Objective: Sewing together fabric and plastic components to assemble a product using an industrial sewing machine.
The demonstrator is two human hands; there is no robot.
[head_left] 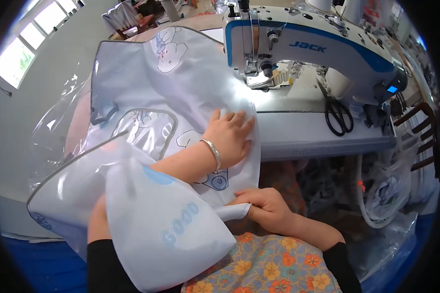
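Fabric (181,83), pale blue, fills the frame's left; left hand (228,136) presses it flat, fingers spread, while right hand (264,207) seemingly pinches its edge at lower centre.

Sewing machine (308,46), scissors (338,115) block table right.

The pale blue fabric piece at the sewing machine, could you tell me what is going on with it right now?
A person sits at a white and blue sewing machine with the pale blue printed fabric spread over the table and lap. The left hand, with a silver bracelet on its wrist, presses flat on the fabric near the needle. The right hand pinches a fabric corner at the lap. Black scissors lie on the table, untouched.
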